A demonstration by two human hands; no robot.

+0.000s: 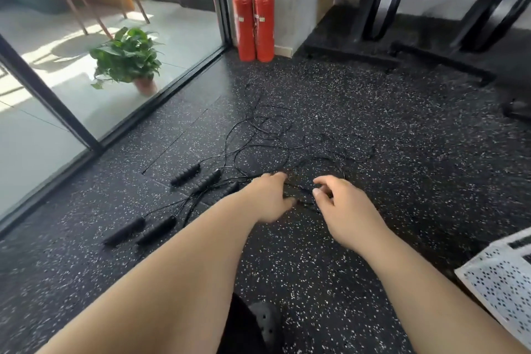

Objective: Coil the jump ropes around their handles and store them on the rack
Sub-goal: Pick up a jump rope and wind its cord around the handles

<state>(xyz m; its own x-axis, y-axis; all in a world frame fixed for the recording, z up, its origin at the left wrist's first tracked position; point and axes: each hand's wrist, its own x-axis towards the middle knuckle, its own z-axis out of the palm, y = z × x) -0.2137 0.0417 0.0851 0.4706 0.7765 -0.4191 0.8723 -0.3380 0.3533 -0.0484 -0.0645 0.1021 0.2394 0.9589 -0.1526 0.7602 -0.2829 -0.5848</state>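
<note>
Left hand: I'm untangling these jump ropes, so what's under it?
Thin black cords run beneath the left hand, and one black handle disappears behind its wrist. The handle's end and where the cords cross under the palm are covered.

One wide-angle camera, worn on the person's head, looks forward and down at the speckled floor (373,123). It sits close above the left hand (270,200) and right hand (346,211) and sees as far as the fire extinguishers (254,20).

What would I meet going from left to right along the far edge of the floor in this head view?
Potted plant behind the glass → pair of red fire extinguishers at the wall corner → black metal frame.
</note>
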